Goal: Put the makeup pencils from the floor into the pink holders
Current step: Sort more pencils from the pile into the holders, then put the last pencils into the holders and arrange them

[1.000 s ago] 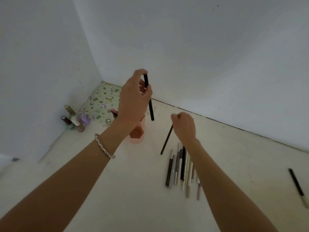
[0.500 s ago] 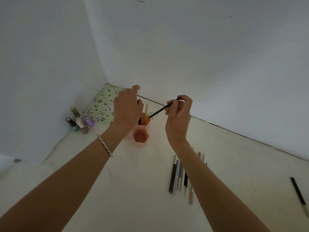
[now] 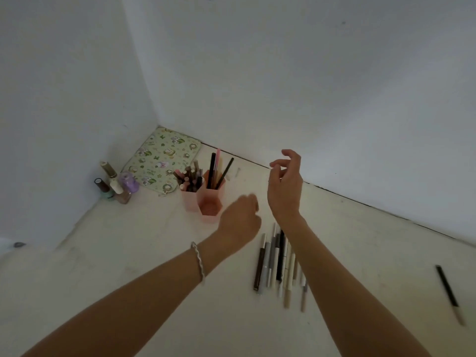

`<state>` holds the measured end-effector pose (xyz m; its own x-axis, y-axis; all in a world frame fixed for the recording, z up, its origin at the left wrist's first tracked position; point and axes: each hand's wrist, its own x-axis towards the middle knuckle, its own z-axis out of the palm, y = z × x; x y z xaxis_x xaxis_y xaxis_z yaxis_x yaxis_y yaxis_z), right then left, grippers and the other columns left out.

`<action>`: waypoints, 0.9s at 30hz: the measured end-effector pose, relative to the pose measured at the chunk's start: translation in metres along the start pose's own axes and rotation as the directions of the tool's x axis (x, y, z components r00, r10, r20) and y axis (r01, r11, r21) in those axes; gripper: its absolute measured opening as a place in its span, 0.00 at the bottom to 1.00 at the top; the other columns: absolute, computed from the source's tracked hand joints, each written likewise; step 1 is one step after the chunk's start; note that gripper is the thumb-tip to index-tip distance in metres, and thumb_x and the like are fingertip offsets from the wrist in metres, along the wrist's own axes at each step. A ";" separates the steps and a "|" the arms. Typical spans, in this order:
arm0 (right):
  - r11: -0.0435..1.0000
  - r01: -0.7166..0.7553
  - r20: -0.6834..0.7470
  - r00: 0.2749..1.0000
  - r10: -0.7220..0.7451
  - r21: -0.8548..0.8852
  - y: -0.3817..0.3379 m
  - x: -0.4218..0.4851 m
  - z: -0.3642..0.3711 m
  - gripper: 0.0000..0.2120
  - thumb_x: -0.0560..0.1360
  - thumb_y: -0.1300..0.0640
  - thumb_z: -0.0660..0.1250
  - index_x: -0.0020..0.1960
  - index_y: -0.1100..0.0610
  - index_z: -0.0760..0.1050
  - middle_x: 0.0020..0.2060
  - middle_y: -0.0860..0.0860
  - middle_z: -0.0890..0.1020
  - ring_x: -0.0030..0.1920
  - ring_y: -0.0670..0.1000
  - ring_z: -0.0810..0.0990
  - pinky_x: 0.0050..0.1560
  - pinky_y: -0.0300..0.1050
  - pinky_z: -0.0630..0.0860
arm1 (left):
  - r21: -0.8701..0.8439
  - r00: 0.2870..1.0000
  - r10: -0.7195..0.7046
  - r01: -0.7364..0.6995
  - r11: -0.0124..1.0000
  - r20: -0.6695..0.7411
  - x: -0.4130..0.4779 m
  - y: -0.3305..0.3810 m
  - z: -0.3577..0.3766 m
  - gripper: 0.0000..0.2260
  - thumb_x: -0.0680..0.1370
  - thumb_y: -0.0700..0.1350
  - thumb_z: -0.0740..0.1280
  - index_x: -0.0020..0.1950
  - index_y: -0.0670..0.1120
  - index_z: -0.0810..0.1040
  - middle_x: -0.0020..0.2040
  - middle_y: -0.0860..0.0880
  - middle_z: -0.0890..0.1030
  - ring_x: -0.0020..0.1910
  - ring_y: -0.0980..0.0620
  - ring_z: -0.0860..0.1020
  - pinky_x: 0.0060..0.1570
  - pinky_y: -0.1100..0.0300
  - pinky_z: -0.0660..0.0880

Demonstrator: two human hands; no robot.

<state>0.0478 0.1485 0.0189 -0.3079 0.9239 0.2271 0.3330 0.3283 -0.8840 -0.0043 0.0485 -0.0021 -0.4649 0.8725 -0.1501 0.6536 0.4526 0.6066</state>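
Observation:
Two pink hexagonal holders stand near the room corner. The front holder (image 3: 211,202) has three pencils sticking up: a black one, a pink one and a leaning black one. The rear holder (image 3: 188,199) is packed with several pencils. A row of several makeup pencils (image 3: 274,261) lies on the floor, partly under my right forearm. My left hand (image 3: 240,221) hovers low between the holders and that row, fingers curled, nothing visible in it. My right hand (image 3: 286,186) is raised right of the holders, fingers apart and empty.
A lone black pencil (image 3: 449,292) lies far right on the floor. Several nail polish bottles (image 3: 117,185) stand against the left wall. A green patterned pouch (image 3: 161,162) lies in the corner behind the holders. White walls close in on the left and back.
The black pencil my right hand held now stands in the front holder and that hand has opened. My left hand has dropped from the holders down toward the row of pencils.

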 end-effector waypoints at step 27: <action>0.659 0.062 0.517 0.676 0.525 -0.750 0.066 -0.052 -0.039 0.02 0.74 0.62 0.63 0.46 0.60 0.72 0.42 0.53 0.77 0.40 0.53 0.75 0.38 0.43 0.71 | -0.392 0.934 -0.092 -0.054 0.918 -0.345 0.042 0.028 -0.033 0.08 0.77 0.41 0.68 0.56 0.46 0.78 0.41 0.54 0.77 0.43 0.53 0.79 0.50 0.58 0.77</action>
<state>0.1207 0.1297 -0.0348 -0.4940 0.6952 -0.5221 0.8686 0.4206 -0.2619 -0.0253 0.0921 0.0346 -0.7005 0.7099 0.0729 0.3909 0.2962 0.8715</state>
